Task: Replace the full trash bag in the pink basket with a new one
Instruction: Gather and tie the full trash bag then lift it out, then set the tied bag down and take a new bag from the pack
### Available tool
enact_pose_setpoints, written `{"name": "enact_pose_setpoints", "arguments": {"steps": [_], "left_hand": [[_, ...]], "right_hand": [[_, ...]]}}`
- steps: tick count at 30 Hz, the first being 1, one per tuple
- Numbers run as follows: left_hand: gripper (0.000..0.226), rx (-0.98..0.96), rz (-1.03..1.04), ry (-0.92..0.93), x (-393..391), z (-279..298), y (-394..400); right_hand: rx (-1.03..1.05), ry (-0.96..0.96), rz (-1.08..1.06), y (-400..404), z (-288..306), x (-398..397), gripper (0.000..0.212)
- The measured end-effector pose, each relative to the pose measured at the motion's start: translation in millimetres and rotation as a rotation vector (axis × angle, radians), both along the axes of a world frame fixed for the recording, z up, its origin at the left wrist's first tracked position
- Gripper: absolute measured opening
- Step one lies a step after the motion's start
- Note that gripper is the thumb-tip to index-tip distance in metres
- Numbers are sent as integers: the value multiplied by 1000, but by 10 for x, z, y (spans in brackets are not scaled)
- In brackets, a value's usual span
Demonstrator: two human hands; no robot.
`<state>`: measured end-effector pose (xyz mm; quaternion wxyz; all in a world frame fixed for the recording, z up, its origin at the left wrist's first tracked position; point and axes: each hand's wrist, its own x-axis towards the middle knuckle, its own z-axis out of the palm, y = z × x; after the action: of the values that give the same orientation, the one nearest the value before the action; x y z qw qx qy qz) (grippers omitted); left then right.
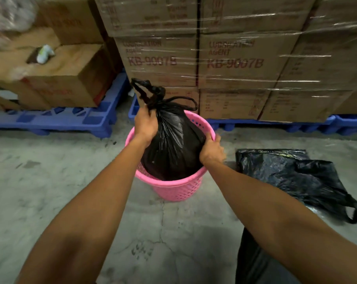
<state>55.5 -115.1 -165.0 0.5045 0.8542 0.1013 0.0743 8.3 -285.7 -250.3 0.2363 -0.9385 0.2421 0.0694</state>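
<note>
Concrete floor: left hand (145, 121) grips full bag (173, 148) (knotted), right hand (212, 149) seemingly steadying.

Tied black bag (171, 144) in pink basket (173, 187)

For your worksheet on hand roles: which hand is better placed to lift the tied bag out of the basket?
Left hand: it grips the bag at its neck. Right hand holds the basket rim.

Warehouse or stockroom: shrink-wrapped brown cardboard cartons (239, 58) stacked on blue plastic pallets (56, 119), bare grey concrete floor (50, 171).
</note>
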Motion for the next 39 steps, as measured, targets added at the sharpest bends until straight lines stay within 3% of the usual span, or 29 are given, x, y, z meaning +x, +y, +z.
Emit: {"name": "enact_pose_setpoints", "arguments": {"steps": [10,16,20,25,33,37,39], "left_hand": [[36,-125,231,-239,260,924,652],[35,-198,499,-370,405,1257,1336],[41,-49,659,-388,324,1160,1740],[45,80,739,-168,353,519,2249],[43,-94,671,296,168,-1100,2394],[50,-157,498,413,-2,-1441,2150],[52,-91,388,449,13,-1420,2001]], "right_hand": [[10,6,-20,3,-2,-9,57],[-39,40,-52,62,-64,65,56],[-67,33,-94,168,-148,56,53],[-142,26,-128,246,-144,62,46],[-226,-6,-149,278,-169,44,46],[-224,-44,-144,274,-167,43,45],[-203,-48,-150,272,-154,25,45]]}}
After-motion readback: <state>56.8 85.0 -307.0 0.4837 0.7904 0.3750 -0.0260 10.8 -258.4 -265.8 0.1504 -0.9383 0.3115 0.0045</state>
